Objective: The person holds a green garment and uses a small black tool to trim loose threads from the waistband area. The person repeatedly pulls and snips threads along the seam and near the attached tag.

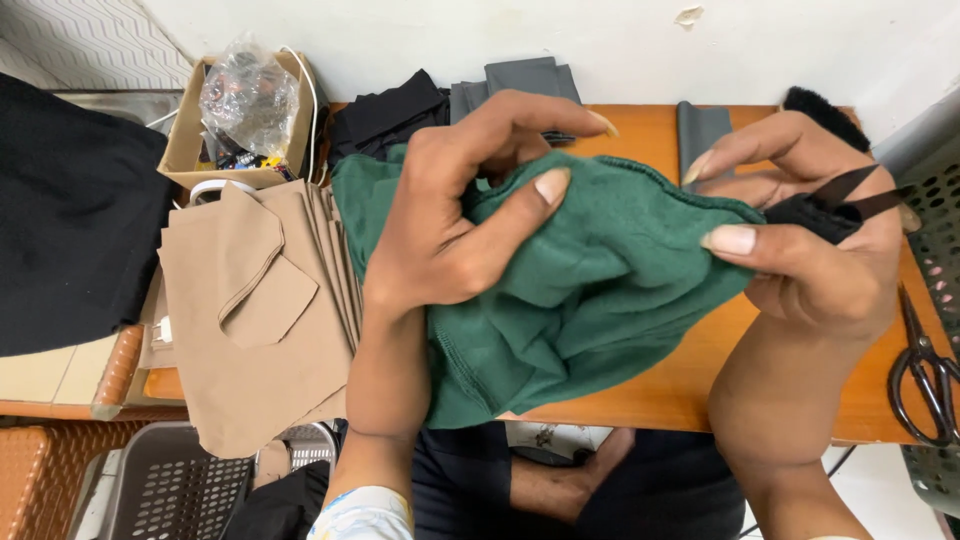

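Gripping the green fabric (pixel 590 290), both hands clutch it above the worktop (pixel 690 380). The left hand (pixel 450 230) bunches it; the right hand (pixel 810 240) also pinches a black strap (pixel 830 205), its far end hidden.

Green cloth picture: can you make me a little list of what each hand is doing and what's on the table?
left hand: grips the green cloth, thumb pressed on top
right hand: pinches the cloth's right edge, also holds a black strap piece
table: orange wood
left of cloth: stack of tan fabric pieces
right edge: black scissors
back: cardboard box with a plastic bag, grey and black fabric
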